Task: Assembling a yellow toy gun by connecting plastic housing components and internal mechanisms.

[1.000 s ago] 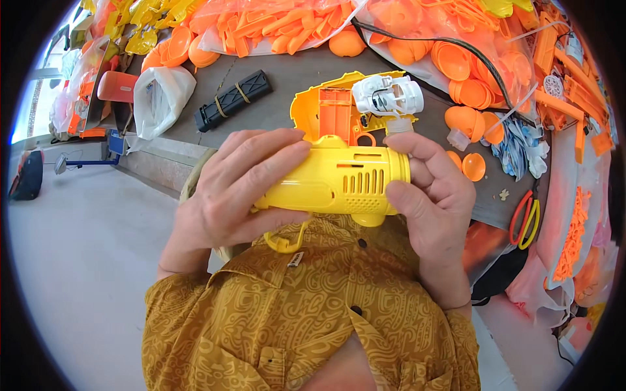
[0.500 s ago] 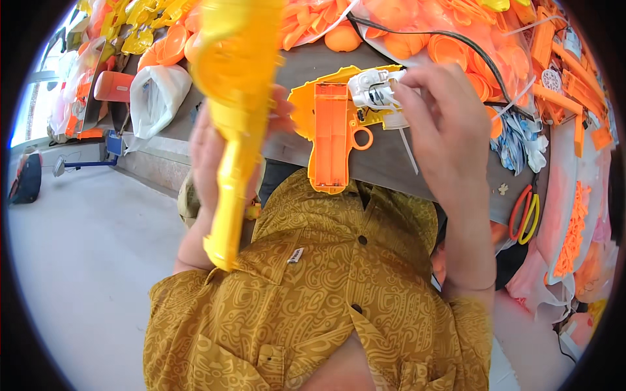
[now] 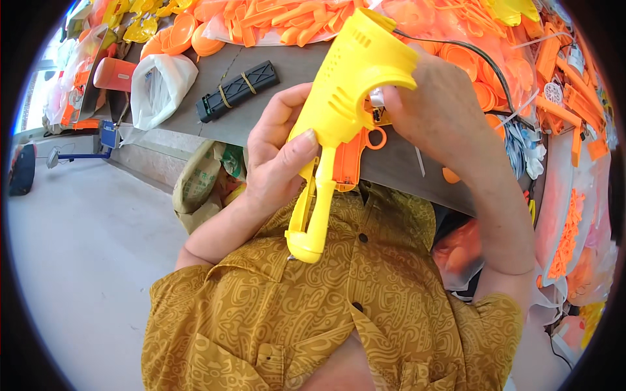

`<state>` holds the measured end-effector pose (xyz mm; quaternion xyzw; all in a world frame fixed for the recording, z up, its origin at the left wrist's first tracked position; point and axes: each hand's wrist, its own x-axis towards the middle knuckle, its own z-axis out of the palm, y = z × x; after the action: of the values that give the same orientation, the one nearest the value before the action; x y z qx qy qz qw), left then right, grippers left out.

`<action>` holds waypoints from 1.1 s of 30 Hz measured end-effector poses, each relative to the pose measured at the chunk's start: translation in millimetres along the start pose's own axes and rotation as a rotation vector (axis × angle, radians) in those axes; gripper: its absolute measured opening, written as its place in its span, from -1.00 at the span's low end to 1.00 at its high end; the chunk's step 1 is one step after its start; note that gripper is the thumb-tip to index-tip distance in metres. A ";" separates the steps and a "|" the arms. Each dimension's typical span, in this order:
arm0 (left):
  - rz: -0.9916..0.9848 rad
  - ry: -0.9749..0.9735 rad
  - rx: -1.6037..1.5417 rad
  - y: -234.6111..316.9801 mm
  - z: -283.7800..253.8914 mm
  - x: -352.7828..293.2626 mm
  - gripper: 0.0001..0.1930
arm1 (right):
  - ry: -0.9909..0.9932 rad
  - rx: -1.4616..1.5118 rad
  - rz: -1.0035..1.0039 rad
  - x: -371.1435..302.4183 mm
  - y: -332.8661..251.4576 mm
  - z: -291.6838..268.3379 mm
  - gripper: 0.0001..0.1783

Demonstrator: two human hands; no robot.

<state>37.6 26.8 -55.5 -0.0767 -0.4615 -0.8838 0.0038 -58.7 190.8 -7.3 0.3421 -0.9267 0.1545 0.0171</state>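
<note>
My left hand [image 3: 277,146] is closed around a yellow plastic toy-gun shell [image 3: 345,85], thumb on its near face. The shell stands tilted, its wide vented end up and its slim handle down toward my shirt. My right hand [image 3: 450,107] is curled beside the shell's curved cut-out; its fingertips are partly hidden, and what they grip does not show. A bit of the white mechanism [image 3: 377,98] shows by those fingers. Behind the yellow shell, an orange toy-gun part [image 3: 349,163] with a ring trigger [image 3: 376,138] lies on the table, mostly covered.
A black oblong block [image 3: 238,91] with tan bands lies left on the grey table [image 3: 287,65]. Near it are a white plastic bag [image 3: 160,91] and a red cylinder [image 3: 114,73]. Orange parts [image 3: 293,23] pile along the back. A black cable [image 3: 482,62] runs at the right.
The yellow shell has swung right and down, in front of the orange part, exposing the black block. My left hand now grips it with the thumb in front. My right hand has moved in beside it.
</note>
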 end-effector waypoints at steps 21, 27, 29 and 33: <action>0.053 -0.015 0.219 -1.4 0.4 0.5 -0.51 | 0.293 -0.246 -0.488 -13.6 16.0 22.6 -0.89; -0.009 0.051 0.015 3.5 4.9 1.4 -0.50 | 0.336 -0.214 -0.397 -19.3 13.1 21.3 -0.89; 0.046 0.051 0.197 6.8 1.6 4.3 -0.50 | 0.334 0.039 -0.270 -20.1 19.4 23.0 -0.90; 0.222 0.126 0.429 24.7 -0.7 8.6 -0.50 | 0.309 0.225 -0.130 -20.9 10.6 -6.5 -0.90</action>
<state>30.9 12.7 -34.5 -0.0693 -0.6261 -0.7628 0.1460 -50.0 213.5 -6.9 0.3732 -0.8659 0.3063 0.1309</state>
